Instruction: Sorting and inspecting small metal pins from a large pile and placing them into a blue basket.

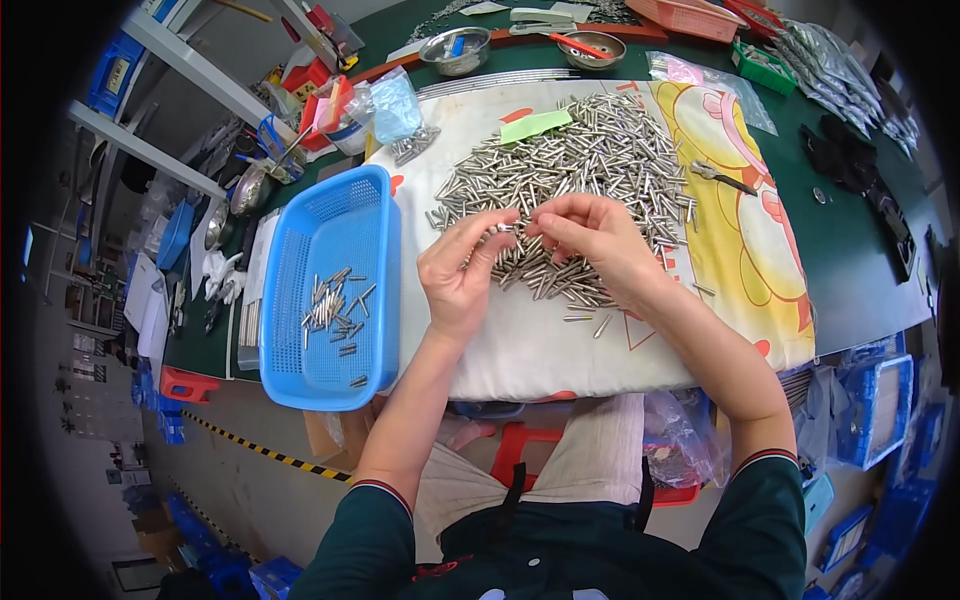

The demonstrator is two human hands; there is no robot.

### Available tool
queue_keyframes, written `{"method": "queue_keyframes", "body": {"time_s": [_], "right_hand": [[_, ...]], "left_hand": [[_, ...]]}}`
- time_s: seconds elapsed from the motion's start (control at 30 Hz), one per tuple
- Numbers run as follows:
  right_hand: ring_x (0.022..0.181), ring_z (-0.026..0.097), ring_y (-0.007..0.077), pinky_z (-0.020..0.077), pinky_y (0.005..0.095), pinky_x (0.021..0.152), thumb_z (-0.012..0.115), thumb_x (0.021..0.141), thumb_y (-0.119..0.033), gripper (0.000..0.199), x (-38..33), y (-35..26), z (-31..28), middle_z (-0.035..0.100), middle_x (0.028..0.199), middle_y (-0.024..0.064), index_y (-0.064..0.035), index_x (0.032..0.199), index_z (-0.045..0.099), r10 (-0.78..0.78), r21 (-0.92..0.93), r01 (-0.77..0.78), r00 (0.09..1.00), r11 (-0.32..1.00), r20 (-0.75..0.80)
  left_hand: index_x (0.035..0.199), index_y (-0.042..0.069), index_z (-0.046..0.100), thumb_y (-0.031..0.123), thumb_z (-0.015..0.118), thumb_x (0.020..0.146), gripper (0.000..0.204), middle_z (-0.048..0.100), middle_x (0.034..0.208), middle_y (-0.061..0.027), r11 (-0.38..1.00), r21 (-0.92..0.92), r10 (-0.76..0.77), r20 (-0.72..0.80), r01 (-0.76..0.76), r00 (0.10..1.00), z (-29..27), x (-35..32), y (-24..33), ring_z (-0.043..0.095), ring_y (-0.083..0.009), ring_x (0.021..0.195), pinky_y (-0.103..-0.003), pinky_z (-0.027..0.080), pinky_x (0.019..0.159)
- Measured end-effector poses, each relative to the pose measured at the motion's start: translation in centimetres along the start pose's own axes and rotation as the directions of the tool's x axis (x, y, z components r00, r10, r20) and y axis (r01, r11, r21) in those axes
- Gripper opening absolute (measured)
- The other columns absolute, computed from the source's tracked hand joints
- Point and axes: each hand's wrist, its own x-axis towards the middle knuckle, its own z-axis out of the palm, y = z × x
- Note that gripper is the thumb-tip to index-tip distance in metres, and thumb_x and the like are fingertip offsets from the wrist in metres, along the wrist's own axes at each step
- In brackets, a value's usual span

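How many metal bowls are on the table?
2, maybe more. One bowl sits at the table's far edge, left of centre; the other bowl is just to its right, with a red tool lying in it. Clutter at the far left may hide others.

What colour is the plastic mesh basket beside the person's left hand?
The rectangular plastic mesh basket is bright blue, seen clearly in the head view.

Workshop assembly bench: green table [850, 250], heap of metal pins [590, 160], blue sorting basket [335, 290], steel bowls [455, 50], parts bins [875, 400].
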Motion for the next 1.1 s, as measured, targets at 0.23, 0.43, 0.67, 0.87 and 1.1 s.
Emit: {"method": "queue_keyframes", "body": {"time_s": [0.23, 0.43, 0.67, 0.87, 1.1], "right_hand": [[0.064, 0.06, 0.0086, 0.048, 0.0227, 0.061, 0.061, 0.077, -0.006, 0.012, 0.2, 0.0, 0.0, 0.065, 0.068, 0.0062, 0.0039, 0.083, 0.063, -0.174, -0.452, 0.181, 0.983, 0.874, 0.057], [0.067, 0.061, 0.008, 0.048, 0.0199, 0.061, 0.061, 0.079, -0.003, 0.008, 0.6, 0.4, -0.4, 0.064, 0.074, 0.004, 0.0034, 0.084, 0.063, -0.117, -0.458, 0.135, 0.991, 0.879, 0.066], [0.067, 0.06, 0.007, 0.0475, 0.0192, 0.06, 0.061, 0.079, -0.004, 0.009, 0.4, 0.6, -0.4, 0.063, 0.073, 0.003, 0.0029, 0.083, 0.063, -0.134, -0.524, 0.141, 0.99, 0.84, 0.052], [0.065, 0.057, 0.0053, 0.0458, 0.0187, 0.058, 0.062, 0.079, -0.005, 0.009, 0.4, 0.6, -0.4, 0.063, 0.073, 0.0018, 0.0021, 0.083, 0.064, -0.131, -0.504, 0.136, 0.99, 0.853, 0.046], [0.063, 0.055, 0.0041, 0.0444, 0.0184, 0.057, 0.063, 0.078, -0.006, 0.009, 0.3, 0.5, -0.2, 0.063, 0.072, 0.0006, 0.0, 0.084, 0.064, -0.152, -0.527, 0.147, 0.988, 0.837, 0.033]], "left_hand": [[0.102, -0.003, 0.061, 0.005, 0.054, 0.087, 0.018, 0.065, 0.08, -0.0097, 0.76, -0.28, -0.482, 0.363, 0.587, 0.798, -0.3, 0.3, -1.4, 0.061, -0.0113, 0.064, -0.021, 0.05, 0.056], [0.102, -0.003, 0.061, 0.005, 0.053, 0.088, 0.018, 0.065, 0.081, -0.009, 0.748, -0.248, -0.496, 0.407, 0.616, 0.767, -0.2, 0.4, -1.3, 0.062, -0.011, 0.066, -0.022, 0.051, 0.058], [0.102, -0.004, 0.06, 0.005, 0.051, 0.089, 0.018, 0.065, 0.082, -0.0092, 0.766, -0.228, -0.482, 0.416, 0.601, 0.771, -0.1, 0.2, -1.5, 0.062, -0.0106, 0.066, -0.022, 0.051, 0.059], [0.102, -0.004, 0.06, 0.006, 0.049, 0.09, 0.019, 0.065, 0.082, -0.0099, 0.758, -0.214, -0.489, 0.439, 0.616, 0.754, -0.1, 0.3, -1.4, 0.062, -0.0109, 0.066, -0.022, 0.051, 0.059], [0.1, -0.004, 0.059, 0.008, 0.048, 0.091, 0.019, 0.065, 0.083, -0.0101, 0.732, -0.212, -0.499, 0.481, 0.648, 0.721, -0.3, 0.5, -1.3, 0.063, -0.012, 0.066, -0.022, 0.051, 0.059]]}}
